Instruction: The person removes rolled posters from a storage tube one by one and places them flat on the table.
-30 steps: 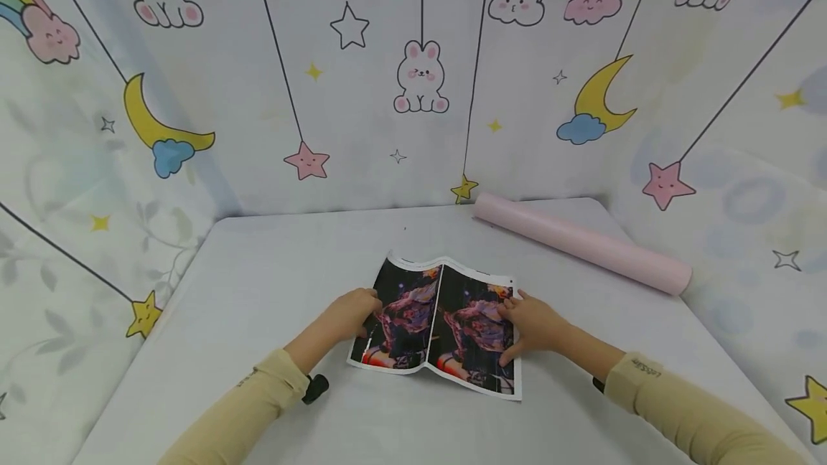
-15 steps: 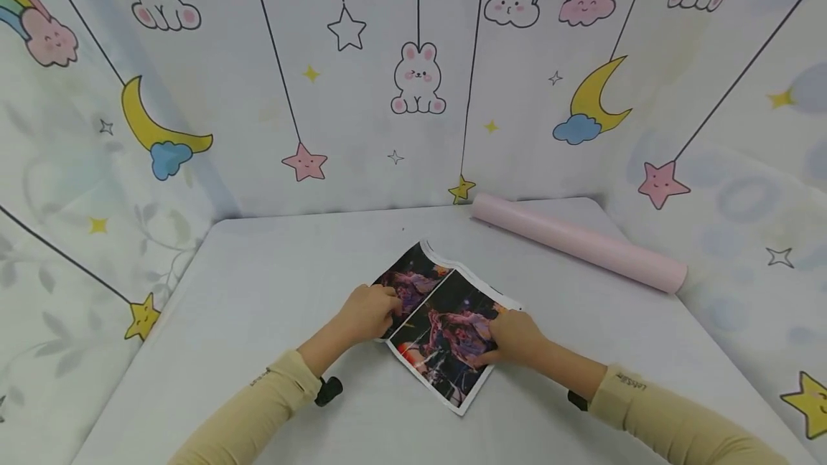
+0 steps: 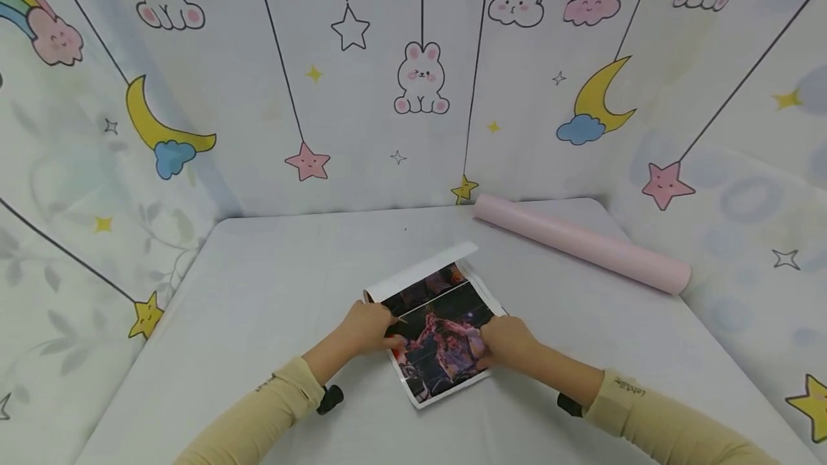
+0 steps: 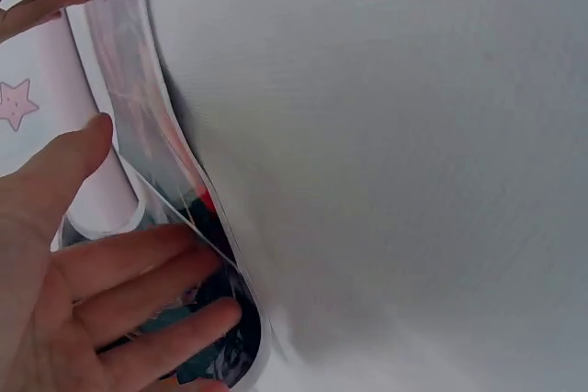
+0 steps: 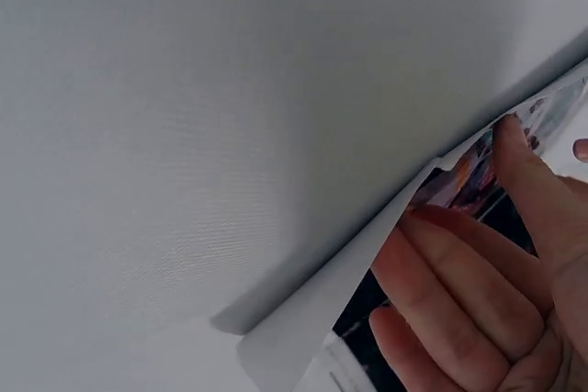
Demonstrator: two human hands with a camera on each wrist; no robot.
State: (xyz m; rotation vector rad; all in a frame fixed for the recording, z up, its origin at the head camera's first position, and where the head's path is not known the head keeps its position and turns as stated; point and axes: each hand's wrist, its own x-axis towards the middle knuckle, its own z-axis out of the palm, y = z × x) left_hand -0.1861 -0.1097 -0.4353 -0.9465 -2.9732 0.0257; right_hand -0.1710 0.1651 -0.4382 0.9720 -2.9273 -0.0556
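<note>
A glossy sheet (image 3: 446,343) printed with two dark, colourful pictures inside a white border lies aslant on the table. Its far left end curls over and shows a white back (image 3: 420,271). At the near left side is my left hand (image 3: 365,329); in the left wrist view its extended fingers (image 4: 156,273) lie against the printed face, with the thumb raised apart. My right hand (image 3: 513,343) grips the right edge. From the right wrist, the curled fingers (image 5: 450,300) and thumb show at the bent margin, partly hiding the print.
A pink roll (image 3: 581,242) lies at the back right of the white table (image 3: 291,257). Cloth walls (image 3: 362,92) with cartoon prints rise behind and at both sides. A dark wrist device (image 3: 331,399) shows under the left sleeve.
The sheet has turned clockwise between the hands, and its left end has curled over to show the white back. The right hand has shifted left and slightly down; the left hand has moved slightly right.
</note>
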